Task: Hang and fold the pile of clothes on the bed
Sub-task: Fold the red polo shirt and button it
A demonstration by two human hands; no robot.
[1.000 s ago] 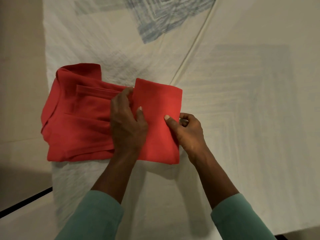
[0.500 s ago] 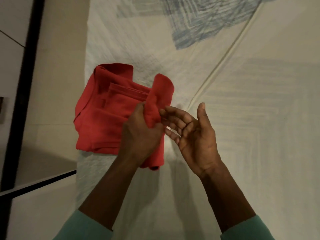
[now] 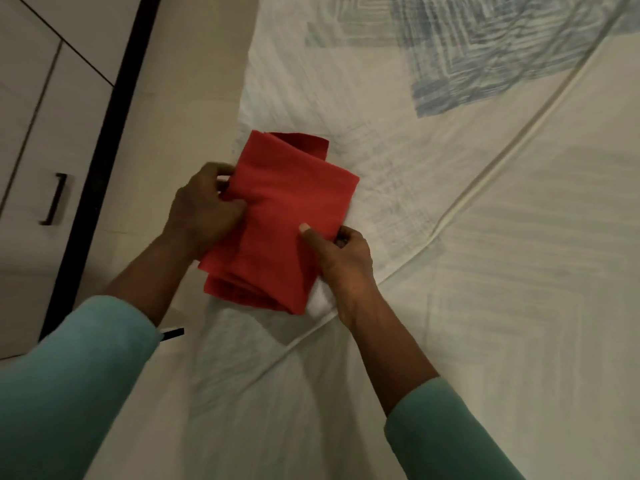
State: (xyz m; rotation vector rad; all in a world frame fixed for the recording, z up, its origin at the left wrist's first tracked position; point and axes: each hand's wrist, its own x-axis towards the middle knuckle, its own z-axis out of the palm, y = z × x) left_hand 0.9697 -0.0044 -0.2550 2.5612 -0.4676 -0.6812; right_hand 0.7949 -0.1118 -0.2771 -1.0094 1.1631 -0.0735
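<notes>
A red garment, folded into a compact thick rectangle, lies near the left edge of the bed, which has a white cover with pale blue pattern. My left hand grips the bundle's left edge, fingers curled round the fabric. My right hand holds its lower right side, thumb pressed on top and fingers tucked beneath. Both forearms wear teal sleeves.
A raised white seam crosses the bed cover diagonally. Left of the bed is pale floor, then a black frame strip and a white cupboard with a dark handle.
The garment's right part has been folded over to the left, making one compact bundle. My right hand, open half a second ago, now holds the bundle; the view has shifted left.
</notes>
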